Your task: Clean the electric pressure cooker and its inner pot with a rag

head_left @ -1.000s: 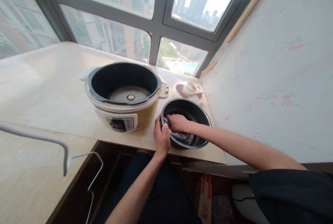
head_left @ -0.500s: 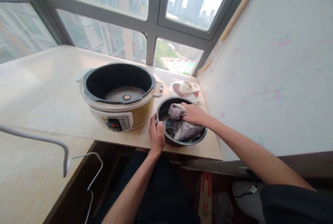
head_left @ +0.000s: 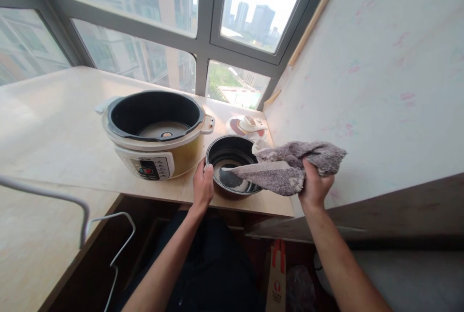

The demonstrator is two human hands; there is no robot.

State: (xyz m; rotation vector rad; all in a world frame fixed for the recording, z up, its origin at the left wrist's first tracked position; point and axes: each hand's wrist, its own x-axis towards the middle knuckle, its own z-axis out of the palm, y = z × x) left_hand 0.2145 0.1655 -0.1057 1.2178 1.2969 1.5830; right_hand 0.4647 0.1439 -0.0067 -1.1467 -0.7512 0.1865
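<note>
My left hand (head_left: pixel 203 184) grips the near left rim of a dark inner pot (head_left: pixel 232 143), thumb over the edge. The pot sits on the wooden ledge, and its worn bottom shows. To its right, my right hand (head_left: pixel 316 185) is closed on a grey-and-white cloth (head_left: pixel 286 171). One end of that cloth hangs over the pot's right side and reaches into it. Left of the pot stands the open body of an electric pressure cooker (head_left: pixel 154 135), with no pot inside. Its white-and-brown lid (head_left: pixel 246 127) lies behind the inner pot.
A large window (head_left: pixel 203 60) rises behind the wooden ledge (head_left: pixel 65 123). A papered wall (head_left: pixel 380 89) bounds the right side. A white bent wire (head_left: pixel 121 244) is in front at the left. Below the ledge stands a paper bag (head_left: pixel 276 278) with red handles.
My right hand has lifted the cloth up and moved right, mostly out of the pot, so the bottom is visible. The left hand stays on the rim. The view has shifted slightly.
</note>
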